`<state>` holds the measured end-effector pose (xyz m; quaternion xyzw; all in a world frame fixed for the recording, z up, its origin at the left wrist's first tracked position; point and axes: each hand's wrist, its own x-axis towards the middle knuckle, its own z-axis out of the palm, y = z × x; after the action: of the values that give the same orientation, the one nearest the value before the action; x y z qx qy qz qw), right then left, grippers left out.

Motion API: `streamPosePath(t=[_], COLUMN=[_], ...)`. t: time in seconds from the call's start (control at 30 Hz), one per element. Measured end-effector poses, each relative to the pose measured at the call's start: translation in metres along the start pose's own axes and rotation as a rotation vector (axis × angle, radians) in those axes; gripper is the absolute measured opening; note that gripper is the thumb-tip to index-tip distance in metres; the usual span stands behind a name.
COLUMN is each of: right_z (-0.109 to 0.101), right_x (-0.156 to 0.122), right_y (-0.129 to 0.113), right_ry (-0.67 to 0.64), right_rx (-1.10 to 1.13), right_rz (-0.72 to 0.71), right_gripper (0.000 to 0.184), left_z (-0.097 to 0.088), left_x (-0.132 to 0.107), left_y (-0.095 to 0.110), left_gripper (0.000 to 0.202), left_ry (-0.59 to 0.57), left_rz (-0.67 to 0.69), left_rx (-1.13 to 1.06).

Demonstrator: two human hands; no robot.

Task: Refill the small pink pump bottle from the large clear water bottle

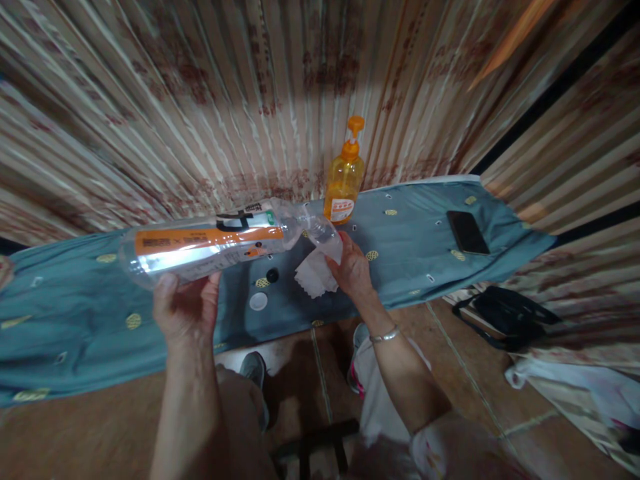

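Note:
My left hand (183,308) is closed around the lower body of a large clear plastic bottle (210,247) with an orange label, held on its side above the blue-covered board (75,313). Its neck points right. My right hand (353,267) is at the bottle's mouth, fingers pinched on a white tissue (315,275) pressed against the neck. A bracelet shows on my right wrist. Under the bottle lie a small black cap (272,275) and a white lid (258,301) on the cloth.
An orange pump bottle (345,179) stands at the board's far edge against the striped curtain. A black phone (467,232) lies on the right end. A black bag (505,313) and pale fabric (575,387) sit on the tiled floor at right. My knees and shoes are below.

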<state>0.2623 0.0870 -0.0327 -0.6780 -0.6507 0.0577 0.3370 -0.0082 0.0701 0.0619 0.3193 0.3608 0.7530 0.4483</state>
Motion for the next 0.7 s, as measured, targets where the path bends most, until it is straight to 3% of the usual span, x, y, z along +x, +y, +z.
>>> streamPosePath(t=[0.7], right_z=[0.0012], right_x=[-0.0006], right_y=[0.0007], right_ry=[0.002], right_rx=[-0.012], right_rz=[-0.001], right_gripper=[0.064], left_z=[0.0022], left_x=[-0.0013], left_y=[0.0004], left_gripper=[0.044], left_ry=[-0.015], left_rz=[0.018], left_rx=[0.011])
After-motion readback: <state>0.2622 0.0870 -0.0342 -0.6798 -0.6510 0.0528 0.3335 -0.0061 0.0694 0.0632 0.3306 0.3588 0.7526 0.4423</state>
